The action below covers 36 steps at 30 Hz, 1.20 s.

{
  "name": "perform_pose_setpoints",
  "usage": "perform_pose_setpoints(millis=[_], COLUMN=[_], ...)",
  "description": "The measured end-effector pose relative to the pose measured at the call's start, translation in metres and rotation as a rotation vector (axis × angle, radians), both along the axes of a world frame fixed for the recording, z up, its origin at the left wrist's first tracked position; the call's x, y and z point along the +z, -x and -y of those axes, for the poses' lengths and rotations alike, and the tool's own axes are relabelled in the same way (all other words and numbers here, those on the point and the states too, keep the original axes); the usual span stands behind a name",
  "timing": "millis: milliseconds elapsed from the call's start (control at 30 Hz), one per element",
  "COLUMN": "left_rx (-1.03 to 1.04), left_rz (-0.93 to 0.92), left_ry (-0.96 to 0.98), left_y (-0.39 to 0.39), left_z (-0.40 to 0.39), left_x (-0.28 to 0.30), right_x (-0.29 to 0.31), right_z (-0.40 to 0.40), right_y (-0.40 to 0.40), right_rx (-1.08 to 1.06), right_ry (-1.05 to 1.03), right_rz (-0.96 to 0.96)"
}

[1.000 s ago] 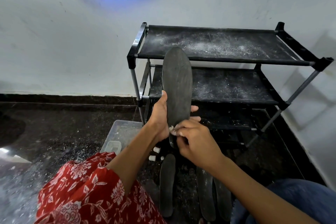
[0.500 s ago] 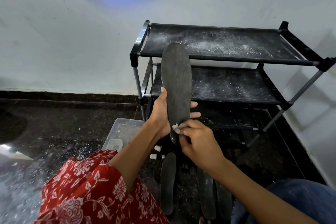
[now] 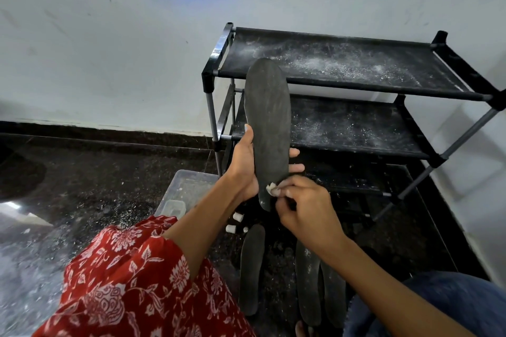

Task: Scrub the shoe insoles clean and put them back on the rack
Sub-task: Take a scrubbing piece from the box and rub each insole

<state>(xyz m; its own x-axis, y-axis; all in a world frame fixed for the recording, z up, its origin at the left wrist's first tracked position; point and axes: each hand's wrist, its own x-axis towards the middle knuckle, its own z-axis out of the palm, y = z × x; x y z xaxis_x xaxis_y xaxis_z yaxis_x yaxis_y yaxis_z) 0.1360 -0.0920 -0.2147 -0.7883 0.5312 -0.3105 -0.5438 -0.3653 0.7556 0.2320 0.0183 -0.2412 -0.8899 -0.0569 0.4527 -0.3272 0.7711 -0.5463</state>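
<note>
A dark grey insole (image 3: 269,123) stands upright in front of me, toe end up, gripped around its lower half by my left hand (image 3: 243,164). My right hand (image 3: 304,205) pinches a small white piece (image 3: 271,188) against the insole's heel end. Three more dark insoles (image 3: 252,268) (image 3: 308,284) (image 3: 332,298) lie flat on the floor below my hands. The black shoe rack (image 3: 356,87) stands just behind the held insole, its shelves dusted with white powder.
A clear plastic tub (image 3: 189,189) sits on the dark floor left of the rack. Small white pieces (image 3: 237,217) lie near it. White powder is scattered over the floor at the left. A white wall runs behind and to the right of the rack.
The view has shifted slightly. My right hand with the white piece stays at the insole's heel end with only a small shift. The left hand's grip is unchanged.
</note>
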Motion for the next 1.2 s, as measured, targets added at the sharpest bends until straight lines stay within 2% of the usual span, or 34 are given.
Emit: perform_pose_setpoints(millis=[133,267,433,600,667,767,1000,1200], left_rx=[-0.079,-0.114,-0.076,-0.042,-0.035,-0.019,-0.062,-0.049], left_rz=[0.016,0.020,0.006,0.012,0.012,-0.005,0.025,-0.014], left_ry=[0.013,0.086,0.028,0.064,0.087,0.118,0.053,0.112], left_y=[-0.004,-0.007,-0.006,-0.004,-0.004,-0.006,-0.008,-0.007], left_z=[-0.001,-0.007,-0.007,-0.008,-0.011,-0.012,-0.007,-0.008], left_x=[0.003,-0.003,-0.006,-0.006,-0.007,-0.005,-0.007,-0.002], right_x=[0.010,0.009,0.001,0.007,0.012,0.009,0.000,0.006], right_z=[-0.004,-0.009,-0.005,-0.004,-0.005,-0.004,-0.006,-0.006], right_y=[0.008,0.013,0.007,0.009,0.012,0.014,0.009,0.011], right_rx=[-0.101,-0.110,-0.005,-0.058,-0.070,0.025,0.133,0.019], right_ry=[0.085,0.026,0.014,0.154,0.101,0.018,-0.080,-0.003], right_rz=[-0.160,-0.123,-0.042,-0.169,-0.189,-0.170,-0.049,-0.180])
